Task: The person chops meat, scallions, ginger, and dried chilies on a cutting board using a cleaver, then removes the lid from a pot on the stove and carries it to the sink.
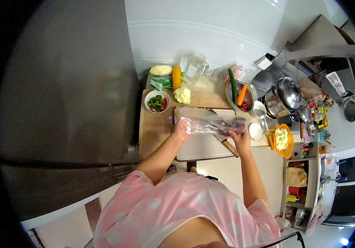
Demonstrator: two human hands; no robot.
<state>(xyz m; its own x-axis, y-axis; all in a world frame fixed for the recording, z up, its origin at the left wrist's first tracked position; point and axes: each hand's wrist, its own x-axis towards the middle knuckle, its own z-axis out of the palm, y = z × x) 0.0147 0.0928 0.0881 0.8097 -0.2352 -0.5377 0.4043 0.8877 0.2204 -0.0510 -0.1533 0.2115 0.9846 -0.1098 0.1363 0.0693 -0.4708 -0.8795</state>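
A clear plastic bag (204,124) is stretched between my two hands above a white cutting board (198,149). My left hand (180,130) is closed on the bag's left end. My right hand (239,137) grips its right end, where something dark shows through the plastic; I cannot make out what it is. Beneath the bag lies a knife (229,148), its wooden handle pointing toward me and its blade partly covered. Close to my right hand stands a small white bowl (255,131).
Behind the board are a bowl of cut peppers (157,101), a cabbage piece (182,95), a glass pitcher (194,68) and a bowl holding a cucumber (232,87) and a carrot (242,94). To the right stand a steel pot (277,99) and an orange basket (287,152).
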